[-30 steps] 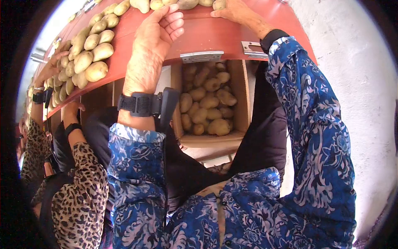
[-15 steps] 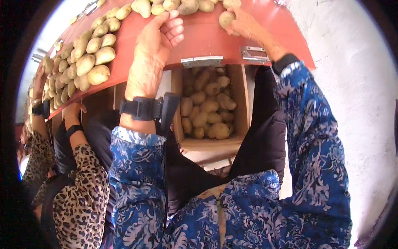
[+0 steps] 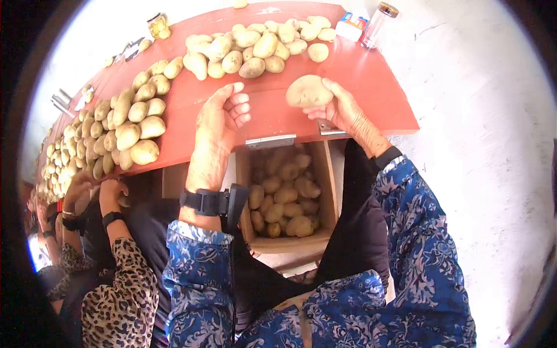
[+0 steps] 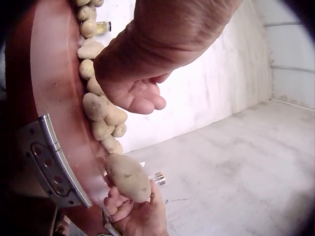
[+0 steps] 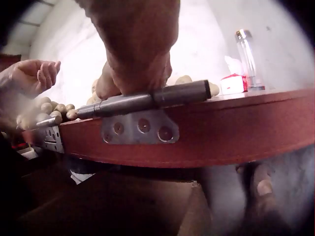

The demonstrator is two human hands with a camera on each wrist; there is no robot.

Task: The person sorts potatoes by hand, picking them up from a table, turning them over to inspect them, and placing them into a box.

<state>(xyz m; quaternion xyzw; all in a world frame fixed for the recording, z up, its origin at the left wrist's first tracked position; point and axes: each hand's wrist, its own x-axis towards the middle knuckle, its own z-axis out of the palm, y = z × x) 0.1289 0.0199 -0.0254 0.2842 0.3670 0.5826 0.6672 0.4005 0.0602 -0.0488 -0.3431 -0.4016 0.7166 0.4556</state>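
Right grip pinching a smooth, plump oval potato over the shiny red desk, left grip hovering alongside — fingers loosely curled, holding nothing — heaped potatoes lying beyond, more filling a rectangular box below.

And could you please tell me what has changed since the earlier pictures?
The right hand, which was at the potato pile a second ago, now grips one potato, drawn nearer the head camera. The head view has tilted upward. The left hand stays empty over the red table.
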